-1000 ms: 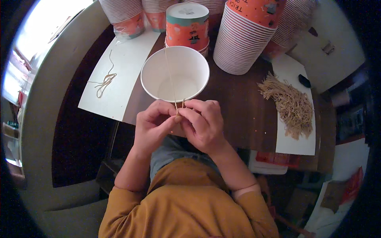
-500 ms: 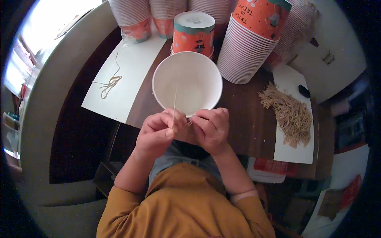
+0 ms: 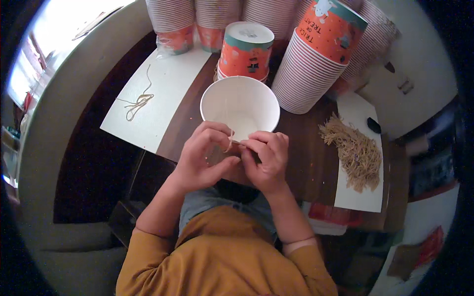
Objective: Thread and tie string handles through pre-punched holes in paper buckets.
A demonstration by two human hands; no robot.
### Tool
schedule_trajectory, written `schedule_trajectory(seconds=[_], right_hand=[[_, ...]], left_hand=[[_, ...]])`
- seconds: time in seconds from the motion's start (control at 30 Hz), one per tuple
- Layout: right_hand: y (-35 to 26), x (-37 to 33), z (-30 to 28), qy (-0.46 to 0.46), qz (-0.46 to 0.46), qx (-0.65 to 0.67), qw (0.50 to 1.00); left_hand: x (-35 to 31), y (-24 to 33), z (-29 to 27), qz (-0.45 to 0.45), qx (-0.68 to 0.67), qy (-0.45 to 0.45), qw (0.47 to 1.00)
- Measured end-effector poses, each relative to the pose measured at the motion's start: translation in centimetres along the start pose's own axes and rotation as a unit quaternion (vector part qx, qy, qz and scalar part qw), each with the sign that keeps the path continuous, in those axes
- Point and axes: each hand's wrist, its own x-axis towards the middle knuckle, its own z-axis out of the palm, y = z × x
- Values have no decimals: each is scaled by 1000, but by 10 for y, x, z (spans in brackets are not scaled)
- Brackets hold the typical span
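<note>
In front of me a white paper bucket (image 3: 240, 106) faces me with its open mouth, showing the pale inside. At its near rim, the fingertips of my right hand (image 3: 266, 159) pinch a thin beige cord (image 3: 230, 142). A small loop of this cord lies against the fingertips of my left hand (image 3: 201, 155). The left thumb is spread well away from the curved fingers, so that hand is open around the loop. The cord's end and its exact fixing at the rim are hidden by my fingers.
Behind stands an upside-down orange bucket (image 3: 245, 52), with a tall leaning bucket stack (image 3: 308, 74) to its right and wrapped stacks (image 3: 175, 24) farther back. A cord bundle (image 3: 355, 155) lies right on white card; a few loose cords (image 3: 140, 102) lie left. A dark small object (image 3: 374, 125) sits far right.
My left thumb and fingers have parted from their pinch, and the upright length of cord has become a small loop by the fingertips. My right hand still pinches at the rim.
</note>
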Motion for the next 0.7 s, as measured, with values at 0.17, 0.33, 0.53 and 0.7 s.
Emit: schedule_trajectory(seconds=[0.17, 0.33, 0.53, 0.7], right_hand=[[-7, 5, -4, 9, 79, 97, 992], [-10, 7, -8, -6, 210, 235, 949], [-3, 2, -7, -19, 287, 314, 905], [0, 9, -23, -58, 79, 123, 988]], left_hand=[[9, 5, 8, 34, 271, 13, 962], [4, -21, 16, 43, 265, 15, 963], [10, -12, 10, 53, 274, 2, 960], [23, 6, -12, -87, 142, -137, 976]])
